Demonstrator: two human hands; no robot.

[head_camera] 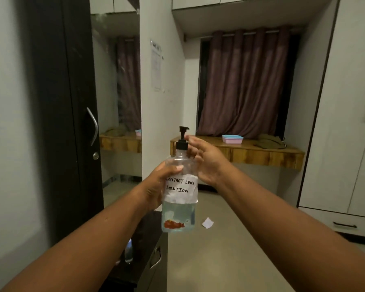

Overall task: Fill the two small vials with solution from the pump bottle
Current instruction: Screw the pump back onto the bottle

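A clear pump bottle [178,216] with a black pump head and a white paper label reading "Contact Lens Solution" is held upright in mid-air at the centre of the head view. Clear liquid fills roughly its lower third. My left hand [156,186] is wrapped around the bottle's middle from the left. My right hand [204,159] is just right of the bottle's neck, fingers spread, with fingertips near the black pump collar; whether they touch it is unclear. No small vials are clearly visible; a blurred item [129,251] lies on the dark cabinet below my left forearm.
A dark low cabinet [148,249] with a drawer handle stands under my left arm. A dark wardrobe door [72,123] is at left, a white wardrobe [346,123] at right. A scrap of paper [207,222] lies on the floor. A wooden ledge [261,150] carries a pink-and-blue box [232,139].
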